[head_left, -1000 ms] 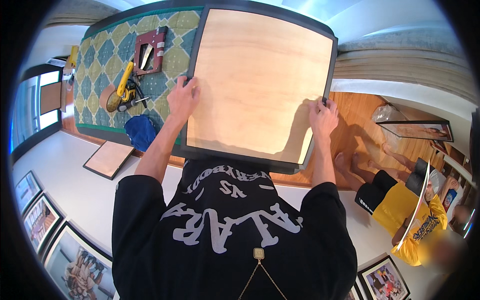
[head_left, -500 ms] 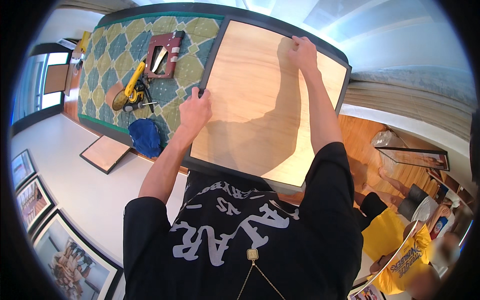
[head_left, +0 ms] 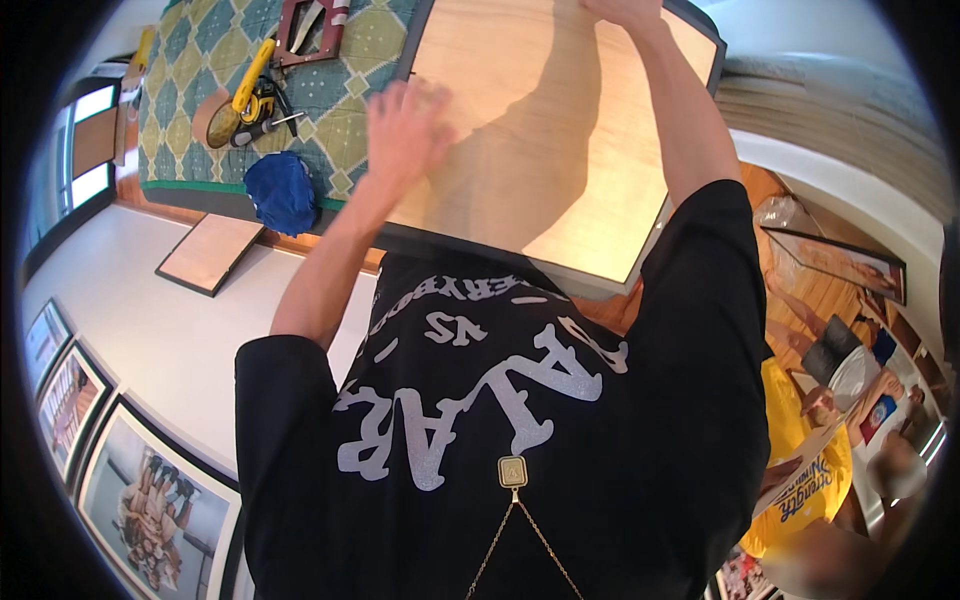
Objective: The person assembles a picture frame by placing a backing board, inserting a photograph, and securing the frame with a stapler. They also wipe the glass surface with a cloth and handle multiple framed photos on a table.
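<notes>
Left hand (head_left: pixel 405 125) spread flat on the framed board (head_left: pixel 540 150); right hand (head_left: pixel 625 10) grips its far edge. Uneven hold, so the board may slide onto the drill (head_left: pixel 245 100).

Both arms reach forward — the left hand (head_left: pixel 408 128) blurred, fingers spread and palm down; the right hand (head_left: pixel 625 10) stretched farther out, mostly cut off at the frame's top edge.

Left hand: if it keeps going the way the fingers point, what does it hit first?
Probably nothing new: the left hand already lies over the wooden backing board, fingers pointing up along it. Contact is unclear; the hand is blurred.
</notes>
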Demonstrator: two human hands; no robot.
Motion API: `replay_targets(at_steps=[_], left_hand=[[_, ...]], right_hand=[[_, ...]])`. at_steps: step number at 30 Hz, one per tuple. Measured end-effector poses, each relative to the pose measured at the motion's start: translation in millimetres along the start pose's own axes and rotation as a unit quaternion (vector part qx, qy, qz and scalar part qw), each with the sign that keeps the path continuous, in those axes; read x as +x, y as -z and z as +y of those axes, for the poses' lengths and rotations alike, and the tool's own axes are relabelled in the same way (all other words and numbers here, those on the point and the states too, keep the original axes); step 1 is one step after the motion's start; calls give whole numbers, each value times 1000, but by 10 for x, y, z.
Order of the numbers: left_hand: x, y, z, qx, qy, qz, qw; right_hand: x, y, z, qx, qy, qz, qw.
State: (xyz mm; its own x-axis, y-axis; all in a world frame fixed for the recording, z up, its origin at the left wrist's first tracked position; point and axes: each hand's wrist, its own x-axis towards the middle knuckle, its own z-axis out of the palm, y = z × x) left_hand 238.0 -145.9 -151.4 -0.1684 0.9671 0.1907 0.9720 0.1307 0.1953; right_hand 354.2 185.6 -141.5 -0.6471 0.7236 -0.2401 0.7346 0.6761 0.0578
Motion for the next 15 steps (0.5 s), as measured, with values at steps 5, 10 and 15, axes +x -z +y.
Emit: replay_targets(at_steps=[5, 10, 15], left_hand=[[-785, -55, 677, -273, -169, -190, 928], [-918, -248, 819, -260, -259, -140, 920], [-858, -340, 876, -195, -327, -152, 912]], right_hand=[[-1237, -678, -148, 212, -35, 337, 917], [-3401, -1138, -125, 243, -262, 293, 887], [-4211, -1744, -42, 294, -401, 244, 833]])
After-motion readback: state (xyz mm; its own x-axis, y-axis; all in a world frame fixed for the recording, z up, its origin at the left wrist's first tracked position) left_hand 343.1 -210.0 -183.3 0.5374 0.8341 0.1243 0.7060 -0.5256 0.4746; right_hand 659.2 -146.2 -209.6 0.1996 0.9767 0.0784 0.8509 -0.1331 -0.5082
